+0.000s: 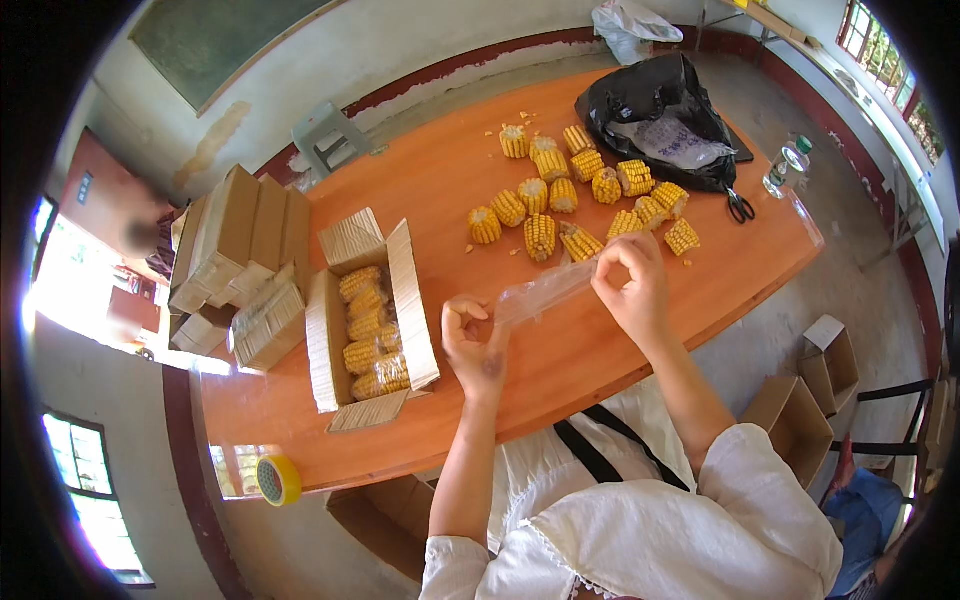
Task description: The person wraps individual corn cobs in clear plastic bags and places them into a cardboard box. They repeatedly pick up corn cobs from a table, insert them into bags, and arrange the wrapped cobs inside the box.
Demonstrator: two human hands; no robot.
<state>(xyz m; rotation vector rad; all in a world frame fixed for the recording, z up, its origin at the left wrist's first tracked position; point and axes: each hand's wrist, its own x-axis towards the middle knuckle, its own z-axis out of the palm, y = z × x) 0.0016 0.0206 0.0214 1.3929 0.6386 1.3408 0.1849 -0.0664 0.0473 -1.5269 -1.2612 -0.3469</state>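
Note:
A clear plastic bag point(541, 295) is stretched between my two hands above the orange table point(570, 352). My left hand point(474, 341) pinches one end, and my right hand point(632, 281) pinches the other. Several pieces of corn cob point(540, 237) lie loose just beyond the bag. To the left of my left hand stands an opened cardboard box point(324, 341) with flaps spread; it holds several corn cobs point(367, 315), at least some in clear wrapping. No corn shows inside the bag in my hands.
Closed cardboard boxes point(259, 240) are stacked at the table's left end. Yellow tape point(278, 480) sits at the near left edge. A black plastic bag point(652, 112), scissors point(740, 206) and a water bottle point(789, 166) are at the far right. Open cardboard boxes point(787, 427) stand below, right.

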